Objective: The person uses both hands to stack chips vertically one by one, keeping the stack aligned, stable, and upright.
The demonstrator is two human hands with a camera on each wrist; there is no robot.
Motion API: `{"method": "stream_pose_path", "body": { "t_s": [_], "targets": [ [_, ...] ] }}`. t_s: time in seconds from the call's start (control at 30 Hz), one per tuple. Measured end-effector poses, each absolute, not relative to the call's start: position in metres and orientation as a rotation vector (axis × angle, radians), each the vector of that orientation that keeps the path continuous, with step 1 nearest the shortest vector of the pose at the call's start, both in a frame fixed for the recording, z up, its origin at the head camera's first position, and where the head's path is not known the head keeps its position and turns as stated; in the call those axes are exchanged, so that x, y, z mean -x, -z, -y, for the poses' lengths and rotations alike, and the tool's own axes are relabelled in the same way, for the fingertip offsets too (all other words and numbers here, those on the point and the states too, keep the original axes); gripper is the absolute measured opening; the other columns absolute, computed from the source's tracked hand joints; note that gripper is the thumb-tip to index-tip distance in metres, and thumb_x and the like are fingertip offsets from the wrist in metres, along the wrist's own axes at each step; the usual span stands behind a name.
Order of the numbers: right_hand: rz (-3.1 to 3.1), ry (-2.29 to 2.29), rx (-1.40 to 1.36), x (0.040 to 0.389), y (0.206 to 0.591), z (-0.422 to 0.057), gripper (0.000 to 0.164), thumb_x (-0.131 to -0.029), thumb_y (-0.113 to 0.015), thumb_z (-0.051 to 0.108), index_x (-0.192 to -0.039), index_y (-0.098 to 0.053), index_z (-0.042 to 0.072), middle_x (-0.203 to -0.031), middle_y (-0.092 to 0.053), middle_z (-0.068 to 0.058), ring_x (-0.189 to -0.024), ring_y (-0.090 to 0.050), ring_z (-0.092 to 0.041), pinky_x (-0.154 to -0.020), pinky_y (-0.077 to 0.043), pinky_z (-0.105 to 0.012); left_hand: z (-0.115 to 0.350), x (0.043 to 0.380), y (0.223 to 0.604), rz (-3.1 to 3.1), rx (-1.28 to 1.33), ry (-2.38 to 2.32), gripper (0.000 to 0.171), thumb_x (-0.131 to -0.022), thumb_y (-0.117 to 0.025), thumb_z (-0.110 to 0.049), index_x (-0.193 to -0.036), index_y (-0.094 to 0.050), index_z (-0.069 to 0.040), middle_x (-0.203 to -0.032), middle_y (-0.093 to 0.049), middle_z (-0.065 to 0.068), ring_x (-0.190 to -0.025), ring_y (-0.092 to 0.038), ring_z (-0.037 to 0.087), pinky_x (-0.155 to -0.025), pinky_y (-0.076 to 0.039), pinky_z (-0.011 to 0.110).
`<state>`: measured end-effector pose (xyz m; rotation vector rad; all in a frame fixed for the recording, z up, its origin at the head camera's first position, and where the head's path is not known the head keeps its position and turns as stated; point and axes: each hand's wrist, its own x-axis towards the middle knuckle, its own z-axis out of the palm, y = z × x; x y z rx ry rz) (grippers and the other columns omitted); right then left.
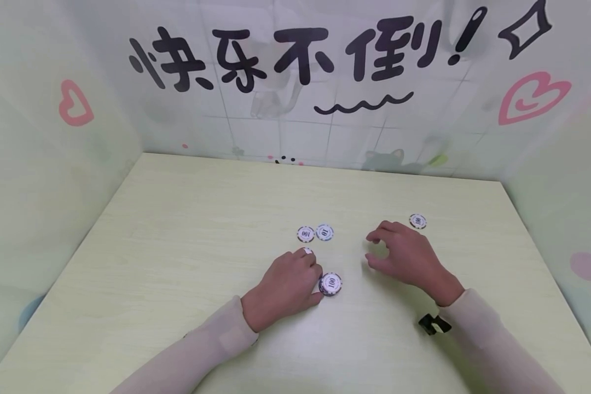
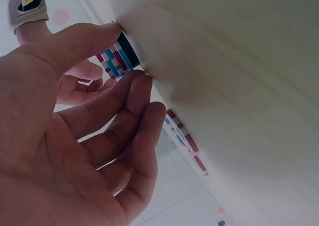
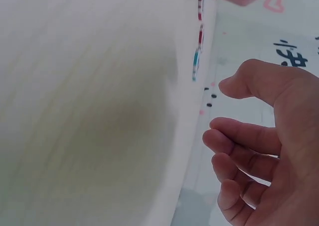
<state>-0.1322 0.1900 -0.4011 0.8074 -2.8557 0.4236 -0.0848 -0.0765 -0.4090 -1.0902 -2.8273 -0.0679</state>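
Observation:
A short stack of poker chips [image 1: 330, 284] stands on the table, its top chip white and marked 100. My left hand [image 1: 290, 282] holds this stack at its side, thumb on one edge and curled fingers on the other. In the left wrist view the striped edges of the stack [image 2: 117, 59] show between thumb and index finger. Another chip [image 1: 307, 250] peeks out from behind the left knuckles, mostly hidden. My right hand [image 1: 406, 254] hovers over the table with loosely bent fingers, thumb apart, holding nothing. Just beyond it lies a single chip [image 1: 417, 221] marked 100.
Two flat chips lie side by side past the left hand, one marked 100 [image 1: 306, 234] and one marked 10 [image 1: 324, 232]. The pale wooden table [image 1: 202, 202] is bounded by printed cloth walls [image 1: 276, 131] at the back and both sides.

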Motion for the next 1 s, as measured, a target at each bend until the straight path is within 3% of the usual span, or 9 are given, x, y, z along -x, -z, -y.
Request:
{"method": "stream_pose_path", "body": {
  "t_s": [0.2,0.4,0.6,0.83,1.0],
  "targets": [
    [2.924,-0.428,-0.696,0.144,0.405,-0.207,0.029,-0.078,-0.073,0.029,-0.102,-0.074,0.013,-0.096,-0.063,0.004,-0.076,-0.055,-0.014,-0.053,-0.044,-0.032,0.077,0.085,0.408,2.830,1.093,0.067,0.030,-0.082,-0.074,-0.042,-0.089,-0.075,-0.012,-0.085,-0.065,0.000,-0.078,-0.055,0.017,-0.061,-0.043,0.028],
    [3.008,-0.431,-0.566,0.156,0.409,-0.225,0.034,-0.081,-0.070,0.029,-0.110,-0.072,0.011,-0.101,-0.064,0.001,-0.083,-0.058,-0.020,-0.061,-0.048,-0.040,0.077,0.085,0.409,2.834,1.089,0.065,0.030,-0.081,-0.074,-0.041,-0.088,-0.074,-0.012,-0.084,-0.065,-0.001,-0.077,-0.055,0.017,-0.061,-0.043,0.028],
    [3.101,-0.434,-0.382,0.164,0.406,-0.240,0.039,-0.084,-0.067,0.032,-0.116,-0.070,0.010,-0.107,-0.064,-0.003,-0.089,-0.061,-0.026,-0.060,-0.049,-0.044,0.077,0.085,0.410,2.828,1.083,0.070,0.029,-0.081,-0.074,-0.040,-0.088,-0.074,-0.012,-0.084,-0.064,-0.001,-0.076,-0.054,0.016,-0.060,-0.042,0.028],
    [3.112,-0.428,-0.197,0.172,0.407,-0.255,0.041,-0.085,-0.065,0.037,-0.115,-0.069,0.009,-0.113,-0.061,-0.008,-0.096,-0.059,-0.032,-0.063,-0.049,-0.050,0.077,0.084,0.410,2.828,1.081,0.069,0.029,-0.081,-0.074,-0.040,-0.088,-0.074,-0.012,-0.083,-0.064,-0.001,-0.076,-0.054,0.016,-0.060,-0.042,0.028],
    [3.105,-0.398,-0.119,0.177,0.410,-0.265,0.051,-0.085,-0.064,0.039,-0.123,-0.065,0.005,-0.119,-0.054,-0.016,-0.101,-0.055,-0.037,-0.063,-0.047,-0.054,0.077,0.084,0.410,2.823,1.086,0.066,0.029,-0.081,-0.074,-0.040,-0.088,-0.074,-0.012,-0.083,-0.064,-0.001,-0.076,-0.054,0.017,-0.060,-0.042,0.028]
  ]
}}
